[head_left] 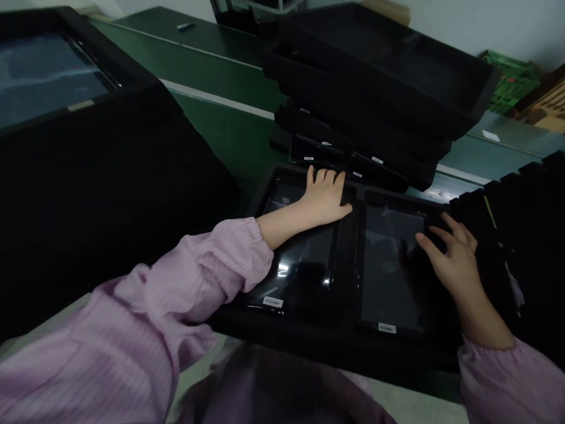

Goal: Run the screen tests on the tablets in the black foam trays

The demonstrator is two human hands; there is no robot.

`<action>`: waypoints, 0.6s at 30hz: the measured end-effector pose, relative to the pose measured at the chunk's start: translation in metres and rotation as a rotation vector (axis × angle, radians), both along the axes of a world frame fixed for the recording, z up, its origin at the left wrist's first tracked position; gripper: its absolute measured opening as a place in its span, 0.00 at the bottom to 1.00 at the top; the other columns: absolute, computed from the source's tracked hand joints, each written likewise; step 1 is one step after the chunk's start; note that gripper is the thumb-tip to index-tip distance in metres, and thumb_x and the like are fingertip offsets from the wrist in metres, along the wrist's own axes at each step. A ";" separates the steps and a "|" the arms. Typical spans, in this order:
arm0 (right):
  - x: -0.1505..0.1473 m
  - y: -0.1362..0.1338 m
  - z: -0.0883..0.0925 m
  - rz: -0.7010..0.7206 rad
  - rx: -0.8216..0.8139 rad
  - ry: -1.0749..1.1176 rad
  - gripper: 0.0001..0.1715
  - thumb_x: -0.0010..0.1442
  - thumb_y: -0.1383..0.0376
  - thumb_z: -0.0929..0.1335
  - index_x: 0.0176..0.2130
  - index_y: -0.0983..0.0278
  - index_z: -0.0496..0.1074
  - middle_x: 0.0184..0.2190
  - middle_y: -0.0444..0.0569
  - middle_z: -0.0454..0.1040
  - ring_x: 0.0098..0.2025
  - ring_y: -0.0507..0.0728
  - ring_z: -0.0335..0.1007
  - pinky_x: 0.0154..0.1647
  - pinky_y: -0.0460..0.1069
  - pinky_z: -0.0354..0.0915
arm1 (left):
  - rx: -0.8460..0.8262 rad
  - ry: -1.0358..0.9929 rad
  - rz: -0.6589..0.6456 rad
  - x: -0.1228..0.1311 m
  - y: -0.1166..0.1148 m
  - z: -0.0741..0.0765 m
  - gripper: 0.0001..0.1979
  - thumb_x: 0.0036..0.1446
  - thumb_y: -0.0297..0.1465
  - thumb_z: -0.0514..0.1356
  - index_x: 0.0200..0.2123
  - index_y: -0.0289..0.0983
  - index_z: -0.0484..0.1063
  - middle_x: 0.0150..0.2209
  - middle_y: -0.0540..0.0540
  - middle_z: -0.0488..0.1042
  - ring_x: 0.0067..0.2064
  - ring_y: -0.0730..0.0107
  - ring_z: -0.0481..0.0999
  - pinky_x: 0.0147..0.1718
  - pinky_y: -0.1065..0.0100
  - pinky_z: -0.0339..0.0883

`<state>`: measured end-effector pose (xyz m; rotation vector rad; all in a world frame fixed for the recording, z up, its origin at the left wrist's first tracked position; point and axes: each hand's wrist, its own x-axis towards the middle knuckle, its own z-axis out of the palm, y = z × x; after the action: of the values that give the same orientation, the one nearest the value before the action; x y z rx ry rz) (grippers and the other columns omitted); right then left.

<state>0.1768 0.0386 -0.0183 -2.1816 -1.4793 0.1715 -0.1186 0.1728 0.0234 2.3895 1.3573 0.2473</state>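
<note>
In front of me is a black tray (348,277) with two compartments, each holding a flat glossy dark screen panel with a small white barcode label near its front edge. My left hand (325,197) lies over the far end of the left panel (304,265), fingers spread toward the tray's back edge and thumb pointing at the divider. At the right side, my right hand (457,253) hovers by the edge of the right panel (391,271), its fingers apart and curved. Whether its fingertips touch the panel or the rim, I cannot tell. Nothing is gripped in either hand.
Behind the tray stands a stack of black trays (375,76), with labelled panel edges showing low down. A tall black stack (110,194) with a panel on top rises at left. More black trays (529,235) stand at right. A green crate (512,82) sits beyond the green bench (220,118).
</note>
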 end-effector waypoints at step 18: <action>-0.047 -0.085 0.039 0.133 0.378 0.337 0.12 0.72 0.47 0.74 0.42 0.43 0.89 0.53 0.44 0.88 0.67 0.69 0.80 0.73 0.77 0.71 | -0.313 -0.365 0.593 -0.163 -0.092 0.020 0.49 0.67 0.55 0.64 0.83 0.43 0.58 0.85 0.35 0.56 0.83 0.29 0.60 0.79 0.32 0.56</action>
<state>0.1300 -0.0468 0.0205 -1.6644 -1.3380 0.2657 -0.2817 0.0804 0.0431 1.5539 1.7309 0.5510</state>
